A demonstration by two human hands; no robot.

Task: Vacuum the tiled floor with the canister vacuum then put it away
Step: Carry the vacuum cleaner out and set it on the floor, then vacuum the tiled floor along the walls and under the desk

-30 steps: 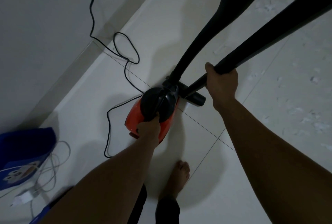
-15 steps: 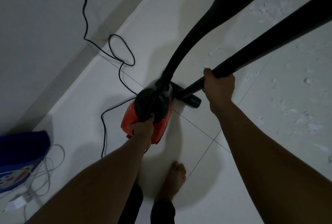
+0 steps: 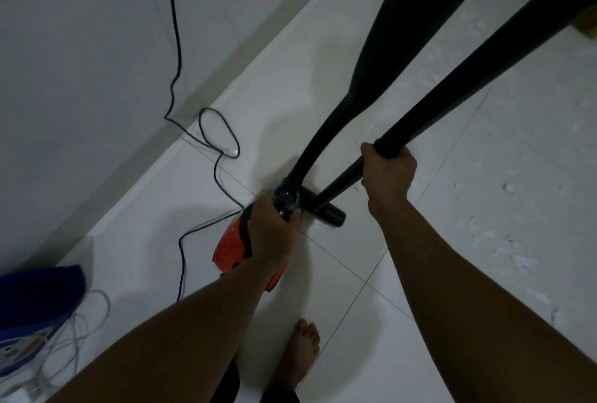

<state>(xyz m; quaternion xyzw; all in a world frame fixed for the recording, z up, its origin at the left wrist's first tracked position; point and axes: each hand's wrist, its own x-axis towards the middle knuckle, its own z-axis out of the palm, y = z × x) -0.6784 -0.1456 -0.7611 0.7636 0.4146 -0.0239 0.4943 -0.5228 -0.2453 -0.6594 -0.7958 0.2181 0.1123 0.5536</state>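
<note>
Your left hand point(image 3: 271, 234) grips the orange canister vacuum point(image 3: 231, 247) on the tiled floor point(image 3: 135, 241); your right hand point(image 3: 387, 176) clasps its wand point(image 3: 468, 82). White debris point(image 3: 513, 257) right of it: vacuuming seems unfinished, sweep there.

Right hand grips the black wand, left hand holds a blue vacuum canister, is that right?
No. The head view shows the canister is orange-red, not blue. The right hand grips the black wand; the left hand holds the canister.

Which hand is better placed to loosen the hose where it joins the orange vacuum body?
Left, probably: the left hand holds the vacuum body right at the hose joint, while the right hand grips the wand.
</note>
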